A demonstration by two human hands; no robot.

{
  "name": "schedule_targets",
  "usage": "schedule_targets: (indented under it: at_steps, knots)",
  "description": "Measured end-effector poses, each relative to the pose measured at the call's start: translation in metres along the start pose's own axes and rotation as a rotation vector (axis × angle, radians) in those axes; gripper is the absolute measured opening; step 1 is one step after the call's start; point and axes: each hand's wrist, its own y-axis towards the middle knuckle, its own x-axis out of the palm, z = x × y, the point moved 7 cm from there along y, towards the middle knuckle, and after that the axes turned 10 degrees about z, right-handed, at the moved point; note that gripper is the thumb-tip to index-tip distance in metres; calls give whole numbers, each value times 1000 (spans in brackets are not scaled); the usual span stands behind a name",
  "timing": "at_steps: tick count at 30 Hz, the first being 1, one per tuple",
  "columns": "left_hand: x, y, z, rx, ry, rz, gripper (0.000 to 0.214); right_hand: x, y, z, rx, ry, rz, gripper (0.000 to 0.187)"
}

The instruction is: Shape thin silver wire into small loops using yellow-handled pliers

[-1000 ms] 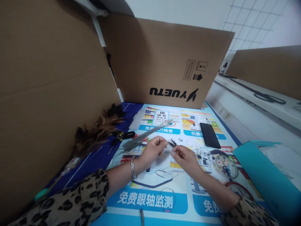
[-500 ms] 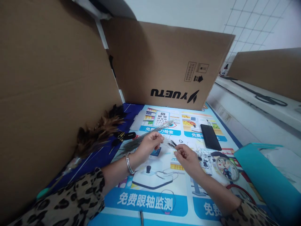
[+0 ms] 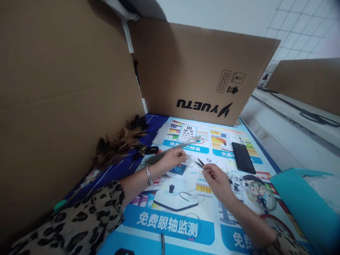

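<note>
Our right hand (image 3: 218, 177) grips the tool (image 3: 201, 166), its parted tips aimed toward the table's (image 3: 138, 244) far left corner — at the wire loop (image 3: 191, 163) we seem to pinch in our left hand (image 3: 172, 158).

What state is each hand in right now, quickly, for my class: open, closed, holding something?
Left hand: closed in a pinch; anything held is too fine to tell.
Right hand: closed, holding a small dark-tipped tool.
</note>
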Motion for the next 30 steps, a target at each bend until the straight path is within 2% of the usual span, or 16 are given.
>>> schedule_targets:
  at_steps: [15,22,30]
  knots:
    - [-2,-3,0,120,215,-67,20,0,1,2,-14,-25,1,21]
    - [-7,0,5,282,354,11,14,-1,1,3,-10,-31,-1,21]
    - [-6,2,4,266,387,7,17,0,2,3,-18,-50,-1,20]
